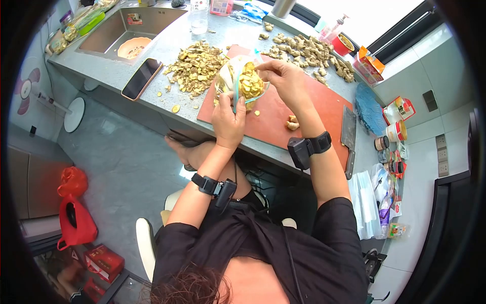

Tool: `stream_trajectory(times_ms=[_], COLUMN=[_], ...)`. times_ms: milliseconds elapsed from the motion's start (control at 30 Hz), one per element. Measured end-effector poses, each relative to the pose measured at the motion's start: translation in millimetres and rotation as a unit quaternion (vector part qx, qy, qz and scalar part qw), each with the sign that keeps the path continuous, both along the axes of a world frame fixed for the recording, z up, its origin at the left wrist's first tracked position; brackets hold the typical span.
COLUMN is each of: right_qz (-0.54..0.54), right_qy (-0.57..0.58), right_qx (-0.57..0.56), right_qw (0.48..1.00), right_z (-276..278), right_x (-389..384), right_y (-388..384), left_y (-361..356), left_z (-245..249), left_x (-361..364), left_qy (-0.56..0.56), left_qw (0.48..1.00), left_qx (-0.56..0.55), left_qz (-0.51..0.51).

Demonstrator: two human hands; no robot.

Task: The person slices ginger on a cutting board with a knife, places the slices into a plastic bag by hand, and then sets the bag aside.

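A clear zip bag with a blue-green seal strip stands over the cutting board, its mouth spread and sliced ginger inside. My left hand grips the bag's near edge between thumb and fingers. At the bag's right rim, my right hand is closed in a pinch, its fingertips against the plastic. Below them lies the red-brown cutting board, with a small ginger piece near my right wrist. A heap of ginger slices is left of the bag; whole ginger roots lie behind the board.
A cleaver rests along the board's right edge. Left of the slices is a phone at the counter edge, then a sink with a pink bowl. A water bottle stands behind. Jars and packets line the right wall.
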State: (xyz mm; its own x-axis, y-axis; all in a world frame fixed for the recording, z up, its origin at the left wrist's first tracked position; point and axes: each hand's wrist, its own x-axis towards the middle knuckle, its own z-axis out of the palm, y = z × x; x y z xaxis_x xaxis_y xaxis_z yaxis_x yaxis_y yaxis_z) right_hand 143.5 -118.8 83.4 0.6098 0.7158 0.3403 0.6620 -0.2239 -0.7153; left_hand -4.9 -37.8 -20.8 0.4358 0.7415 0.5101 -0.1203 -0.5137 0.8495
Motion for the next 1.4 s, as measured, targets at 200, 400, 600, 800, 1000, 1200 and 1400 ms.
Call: stream_trajectory(times_ms=[200,400,600,800,1000,1200,1400], right_qz=[-0.08,-0.177,-0.236,-0.276,-0.296,-0.29,-0.263], right_qy=[0.009,0.018,-0.005,-0.016,-0.093,-0.105,-0.06], right_qx=[-0.003,-0.172,-0.274,-0.277,-0.303,-0.307,-0.214], right_qw=[0.997,0.969,0.932,0.92,0.901,0.9,0.939], right_z=[21,3,-11,-23,-37,-38,-21], right_x=[1,26,12,4,9,15,23], right_y=[-59,-184,-227,-213,-210,-212,-202], left_y=[1,1,2,2,2,2,1], left_z=[-9,-12,-14,-13,-12,-10,-13], left_x=[4,5,6,6,5,4,6], left_qy=[-0.006,-0.01,-0.027,-0.03,-0.023,-0.016,-0.015], left_qw=[1.0,0.999,0.999,0.999,0.999,1.0,0.999], left_qx=[-0.008,-0.026,-0.033,-0.029,-0.025,-0.022,-0.026], left_qz=[-0.004,-0.018,-0.021,-0.018,-0.017,-0.014,-0.01])
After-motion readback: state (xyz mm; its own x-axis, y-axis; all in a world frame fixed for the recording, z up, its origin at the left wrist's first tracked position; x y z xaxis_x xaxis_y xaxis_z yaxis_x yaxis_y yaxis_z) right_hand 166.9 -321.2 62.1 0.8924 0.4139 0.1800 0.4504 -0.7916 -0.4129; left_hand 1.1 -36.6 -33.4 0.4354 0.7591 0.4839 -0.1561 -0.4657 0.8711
